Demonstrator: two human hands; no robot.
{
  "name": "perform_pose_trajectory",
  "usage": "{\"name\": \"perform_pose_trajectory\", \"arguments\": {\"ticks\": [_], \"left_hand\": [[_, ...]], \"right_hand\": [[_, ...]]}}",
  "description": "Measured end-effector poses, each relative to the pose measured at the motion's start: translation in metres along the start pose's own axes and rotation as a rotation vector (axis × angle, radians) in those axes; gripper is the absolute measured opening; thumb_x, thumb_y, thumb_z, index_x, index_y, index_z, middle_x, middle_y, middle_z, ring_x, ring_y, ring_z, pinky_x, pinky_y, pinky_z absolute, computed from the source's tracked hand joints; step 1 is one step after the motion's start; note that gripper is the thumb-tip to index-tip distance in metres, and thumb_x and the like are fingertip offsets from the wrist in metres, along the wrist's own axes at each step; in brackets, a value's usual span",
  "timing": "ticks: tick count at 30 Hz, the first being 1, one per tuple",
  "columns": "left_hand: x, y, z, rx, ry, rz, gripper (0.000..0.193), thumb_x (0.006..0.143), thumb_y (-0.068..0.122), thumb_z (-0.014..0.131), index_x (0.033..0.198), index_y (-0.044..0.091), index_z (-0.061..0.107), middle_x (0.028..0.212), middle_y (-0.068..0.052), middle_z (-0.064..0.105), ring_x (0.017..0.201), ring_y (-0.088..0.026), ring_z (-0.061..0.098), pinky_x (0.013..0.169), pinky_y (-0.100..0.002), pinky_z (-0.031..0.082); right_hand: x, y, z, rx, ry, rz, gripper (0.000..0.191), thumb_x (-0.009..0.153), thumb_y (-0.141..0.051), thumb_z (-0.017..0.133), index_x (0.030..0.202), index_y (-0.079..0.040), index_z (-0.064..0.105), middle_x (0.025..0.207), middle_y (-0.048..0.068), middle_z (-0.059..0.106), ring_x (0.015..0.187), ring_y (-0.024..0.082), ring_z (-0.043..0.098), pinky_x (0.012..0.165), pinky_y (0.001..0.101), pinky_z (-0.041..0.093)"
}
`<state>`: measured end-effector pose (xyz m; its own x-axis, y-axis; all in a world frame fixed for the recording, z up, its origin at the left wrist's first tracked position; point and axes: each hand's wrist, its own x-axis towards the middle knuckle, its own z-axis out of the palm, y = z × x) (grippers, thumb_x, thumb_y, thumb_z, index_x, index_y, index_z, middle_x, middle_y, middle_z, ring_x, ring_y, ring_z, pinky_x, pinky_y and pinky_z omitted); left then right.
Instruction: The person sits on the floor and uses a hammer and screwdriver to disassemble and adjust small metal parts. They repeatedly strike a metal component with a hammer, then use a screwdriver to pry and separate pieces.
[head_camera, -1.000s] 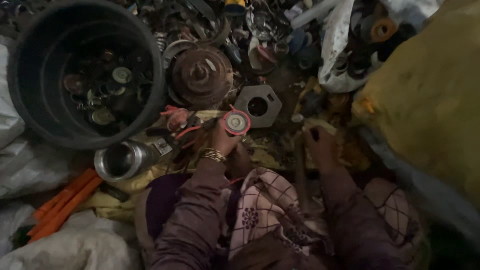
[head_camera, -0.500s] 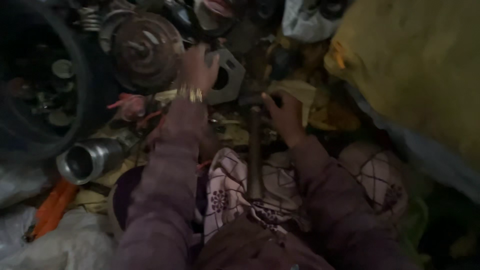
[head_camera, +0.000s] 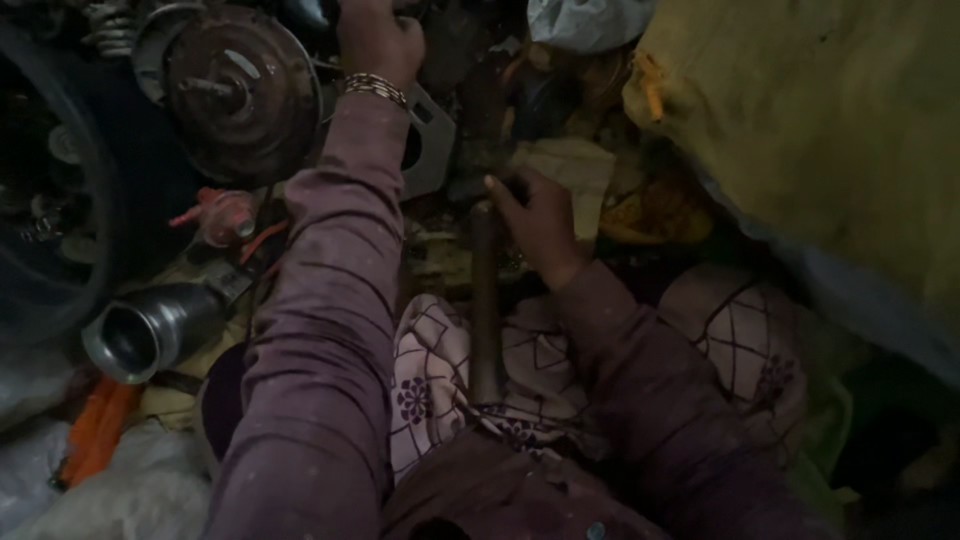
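Roughly at the centre of the frame, a long dark metal rod (head_camera: 487, 300) stands almost vertical over the patterned cloth (head_camera: 440, 370) on the person's lap, its upper end in the scrap pile. The right hand (head_camera: 540, 220) is curled around the rod near its top. The left hand (head_camera: 380, 40) reaches to the upper middle edge, fingers closed among the scrap, though on what I cannot tell. As a judgement, the sorting looks far from finished: much loose metal lies ungathered. A rusty round disc (head_camera: 240, 90) sits upper left, a shiny metal tube (head_camera: 150, 335) at left, an orange tool (head_camera: 95, 440) lower left. A yellow sack (head_camera: 830, 130) fills the upper right; a pale plastic bag (head_camera: 590, 20) lies at top.
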<state>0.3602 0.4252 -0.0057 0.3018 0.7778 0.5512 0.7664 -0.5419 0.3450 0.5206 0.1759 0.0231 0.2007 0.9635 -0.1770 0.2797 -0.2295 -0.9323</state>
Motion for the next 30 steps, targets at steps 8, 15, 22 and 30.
{"name": "perform_pose_trajectory", "arguments": {"ticks": [8,15,22,30], "left_hand": [[0.003,0.001,-0.02,0.175,-0.468,-0.084,0.028,0.089,0.007,0.075,0.115,0.0,0.068,0.128,-0.026,0.063,0.088,-0.042,0.068,0.063,-0.052,0.058],[-0.102,0.041,-0.217,-0.673,-0.116,-0.308,0.036,0.103,0.003,0.066,0.139,0.003,0.068,0.139,-0.013,0.067,0.126,-0.026,0.069,0.107,-0.04,0.056],[-0.231,0.092,-0.499,-0.477,0.109,-0.69,0.033,0.092,-0.005,0.057,0.123,-0.007,0.069,0.122,-0.013,0.071,0.105,-0.019,0.073,0.086,-0.03,0.061],[-0.393,0.155,-0.687,0.029,0.363,-0.685,0.022,0.105,-0.004,0.061,0.122,-0.005,0.075,0.109,-0.016,0.079,0.091,-0.018,0.077,0.082,-0.031,0.063]], "right_hand": [[0.002,0.002,-0.003,-0.122,0.008,-0.035,0.047,0.103,-0.041,0.07,0.114,0.005,0.073,0.099,0.019,0.076,0.082,0.025,0.072,0.071,0.0418,0.057],[0.01,0.01,-0.001,-0.021,-0.058,0.36,0.047,0.1,-0.045,0.069,0.125,-0.005,0.066,0.098,0.018,0.073,0.079,0.035,0.066,0.076,0.0498,0.059],[0.037,0.087,-0.005,-0.26,-0.033,0.03,0.044,0.103,-0.044,0.07,0.12,-0.004,0.074,0.113,0.016,0.074,0.101,0.034,0.067,0.099,0.05,0.052],[0.032,0.085,0.001,-0.452,-0.055,0.055,0.047,0.102,-0.044,0.07,0.122,-0.002,0.074,0.115,0.017,0.074,0.103,0.034,0.068,0.099,0.0488,0.053]]}}
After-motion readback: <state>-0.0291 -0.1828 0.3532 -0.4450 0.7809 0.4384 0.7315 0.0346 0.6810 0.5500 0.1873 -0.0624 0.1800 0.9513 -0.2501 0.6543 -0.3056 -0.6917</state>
